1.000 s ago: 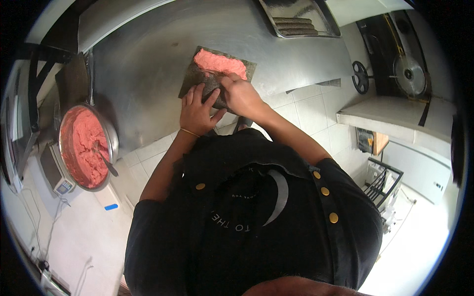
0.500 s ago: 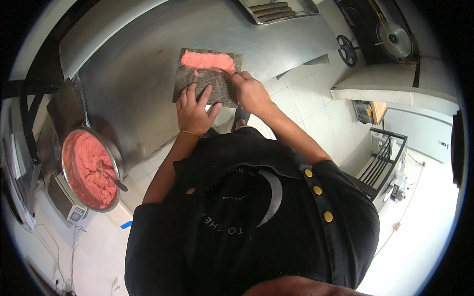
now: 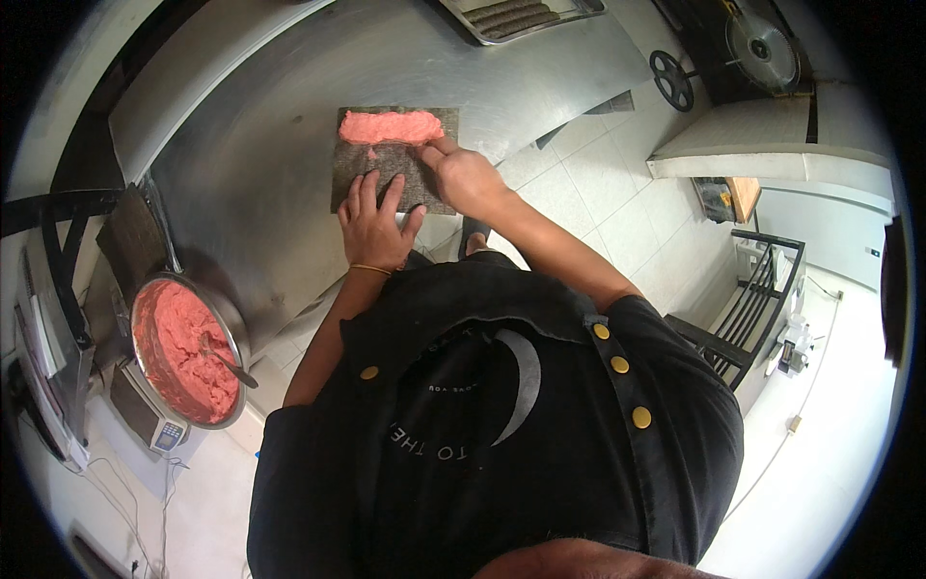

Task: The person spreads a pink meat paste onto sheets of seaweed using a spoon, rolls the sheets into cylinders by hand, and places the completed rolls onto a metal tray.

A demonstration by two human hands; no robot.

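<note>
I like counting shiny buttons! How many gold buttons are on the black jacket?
4: one gold button on the left side, three down the right at top, middle and bottom. Folds may hide more.

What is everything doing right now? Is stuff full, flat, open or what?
Dark sheet: lying flat on the steel table.
Pink paste strip: spread along the sheet's far edge.
Left hand: open, fingers spread flat on the sheet.
Right hand: fingertips pressing the paste's end.
Metal bowl: nearly full of pink paste, spoon inside.
</note>
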